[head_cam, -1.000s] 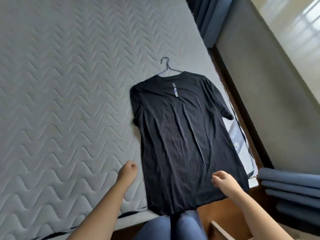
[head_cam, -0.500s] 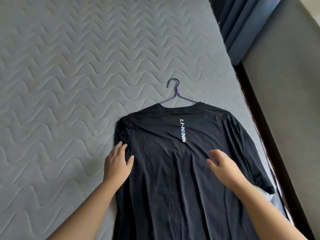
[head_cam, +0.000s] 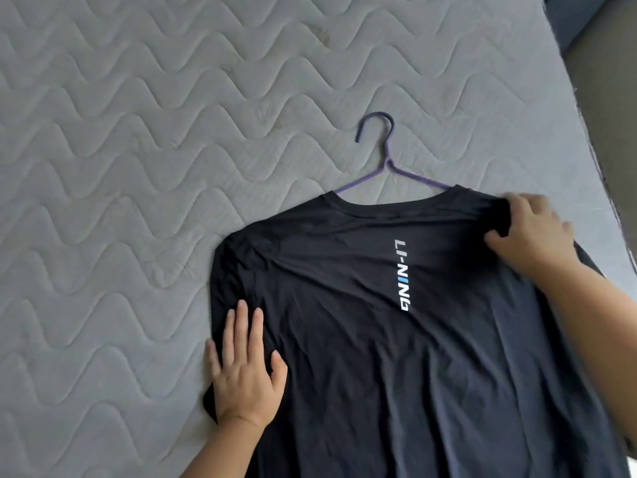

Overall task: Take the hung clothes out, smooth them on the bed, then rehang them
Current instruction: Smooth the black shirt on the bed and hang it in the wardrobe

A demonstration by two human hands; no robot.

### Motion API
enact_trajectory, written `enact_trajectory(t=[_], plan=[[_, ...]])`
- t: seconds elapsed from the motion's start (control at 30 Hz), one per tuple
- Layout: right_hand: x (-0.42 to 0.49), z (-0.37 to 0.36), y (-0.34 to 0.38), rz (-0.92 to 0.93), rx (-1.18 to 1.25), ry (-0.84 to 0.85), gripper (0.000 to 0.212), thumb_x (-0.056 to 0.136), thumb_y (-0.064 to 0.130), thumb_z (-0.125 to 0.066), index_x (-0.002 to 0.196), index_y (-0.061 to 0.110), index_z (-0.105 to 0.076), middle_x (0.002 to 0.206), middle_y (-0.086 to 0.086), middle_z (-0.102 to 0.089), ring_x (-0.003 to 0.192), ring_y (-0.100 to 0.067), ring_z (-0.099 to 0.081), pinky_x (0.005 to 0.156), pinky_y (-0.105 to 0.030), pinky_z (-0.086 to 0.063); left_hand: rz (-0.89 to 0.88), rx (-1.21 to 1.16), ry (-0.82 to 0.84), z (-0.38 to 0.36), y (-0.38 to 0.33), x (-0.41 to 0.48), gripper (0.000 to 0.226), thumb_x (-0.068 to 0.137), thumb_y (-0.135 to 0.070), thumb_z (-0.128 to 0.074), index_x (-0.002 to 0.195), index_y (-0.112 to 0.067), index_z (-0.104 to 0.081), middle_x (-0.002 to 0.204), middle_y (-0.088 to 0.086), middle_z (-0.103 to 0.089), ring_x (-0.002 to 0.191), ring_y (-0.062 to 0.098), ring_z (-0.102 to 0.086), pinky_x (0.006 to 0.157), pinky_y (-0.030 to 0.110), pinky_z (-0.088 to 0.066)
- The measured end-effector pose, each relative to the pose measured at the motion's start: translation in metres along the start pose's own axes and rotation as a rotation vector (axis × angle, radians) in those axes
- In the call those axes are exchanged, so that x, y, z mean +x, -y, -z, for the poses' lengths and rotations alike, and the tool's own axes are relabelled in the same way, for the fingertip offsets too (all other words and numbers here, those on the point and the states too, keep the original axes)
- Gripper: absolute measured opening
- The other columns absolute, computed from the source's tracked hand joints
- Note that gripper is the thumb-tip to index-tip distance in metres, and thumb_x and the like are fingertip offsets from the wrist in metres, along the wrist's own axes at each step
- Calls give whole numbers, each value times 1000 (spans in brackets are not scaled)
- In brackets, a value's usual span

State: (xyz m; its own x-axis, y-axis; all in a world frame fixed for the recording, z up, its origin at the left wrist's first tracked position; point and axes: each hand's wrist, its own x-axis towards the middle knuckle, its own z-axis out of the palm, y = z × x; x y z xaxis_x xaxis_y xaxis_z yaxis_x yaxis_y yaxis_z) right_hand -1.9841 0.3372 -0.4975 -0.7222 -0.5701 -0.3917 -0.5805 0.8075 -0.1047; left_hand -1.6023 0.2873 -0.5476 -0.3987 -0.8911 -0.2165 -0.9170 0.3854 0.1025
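Note:
A black T-shirt [head_cam: 396,357] with white lettering lies back-up on the grey quilted mattress [head_cam: 138,167]. It is still on a purple wire hanger [head_cam: 386,160], whose hook and neck stick out above the collar. My left hand [head_cam: 246,370] lies flat, fingers straight, on the shirt's left side below the sleeve. My right hand [head_cam: 531,232] is at the right shoulder, its fingers curled into a bunched fold of the fabric there. The shirt's hem is out of view.
The mattress stretches wide to the left and far side. Its right edge [head_cam: 606,188] runs close beside the shirt's right sleeve, with a grey wall [head_cam: 613,98] and a strip of blue curtain [head_cam: 565,15] beyond it.
The view has moved closer over the shirt. My right hand went from the middle of the back up to the right shoulder and took hold of fabric. My left hand stays flat on the left side.

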Motion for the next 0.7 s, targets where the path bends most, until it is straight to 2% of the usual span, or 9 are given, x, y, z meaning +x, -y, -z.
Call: enact_trajectory(t=[0.13, 0.27, 0.33, 0.4, 0.43, 0.47, 0.6, 0.7], plan=[[-2, 4, 9, -45, -14, -54, 46, 76, 16, -63, 115, -3, -47, 120, -31, -44, 112, -44, -40, 95, -47, -32, -9, 10, -10, 1, -1, 0, 64, 77, -34, -33, 138, -13, -32, 147, 10, -34, 135, 23, -26, 99, 57, -35], [-35, -7, 4, -14, 4, -133, 26, 77, 8, -56, 101, -3, -53, 112, -29, -47, 104, -43, -44, 84, -45, -37, -1, 20, -8, 7, -4, -1, 63, 78, -34, -32, 138, -14, -32, 146, 11, -36, 134, 23, -27, 97, 58, -38], [-43, -10, -4, -6, 30, -178, 37, 77, 6, -56, 113, -1, -49, 122, -26, -45, 110, -43, -42, 87, -47, -37, -5, 22, -9, 11, -5, -1, 62, 78, -34, -32, 137, -13, -33, 146, 11, -37, 133, 23, -28, 96, 58, -39], [-41, -3, -11, -9, 123, -160, 48, 82, 7, -52, 128, 3, -41, 139, -18, -36, 121, -40, -39, 94, -48, -36, -13, 14, -21, 11, -5, -4, 61, 78, -34, -31, 136, -13, -34, 145, 12, -38, 132, 23, -29, 96, 58, -39], [-37, 1, -13, -18, 183, -128, 48, 84, 7, -49, 131, 4, -40, 141, -16, -36, 122, -39, -40, 96, -47, -37, -13, 5, -33, 10, -5, -4, 61, 78, -34, -31, 135, -12, -35, 145, 12, -39, 132, 23, -29, 95, 58, -40], [-32, 2, -15, -21, 191, -91, 44, 85, 7, -47, 128, 4, -42, 137, -17, -40, 119, -39, -43, 94, -46, -39, -12, -1, -53, 8, -4, -3, 61, 78, -34, -31, 135, -12, -36, 144, 13, -40, 131, 23, -30, 95, 58, -40], [-41, -3, -16, -13, -122, -63, 21, 81, 10, -52, 100, 1, -54, 107, -20, -56, 102, -37, -48, 86, -41, -35, -20, 4, -95, 3, -4, -2, 61, 78, -34, -31, 134, -10, -40, 145, 14, -40, 132, 24, -29, 97, 58, -38], [-60, -9, -22, 27, -112, -129, 22, 81, 15, -55, 98, 3, -56, 104, -18, -56, 101, -36, -46, 86, -41, -32, -17, -5, -110, 2, -4, -2, 62, 78, -35, -31, 134, -10, -40, 145, 13, -39, 132, 24, -30, 97, 58, -37]])
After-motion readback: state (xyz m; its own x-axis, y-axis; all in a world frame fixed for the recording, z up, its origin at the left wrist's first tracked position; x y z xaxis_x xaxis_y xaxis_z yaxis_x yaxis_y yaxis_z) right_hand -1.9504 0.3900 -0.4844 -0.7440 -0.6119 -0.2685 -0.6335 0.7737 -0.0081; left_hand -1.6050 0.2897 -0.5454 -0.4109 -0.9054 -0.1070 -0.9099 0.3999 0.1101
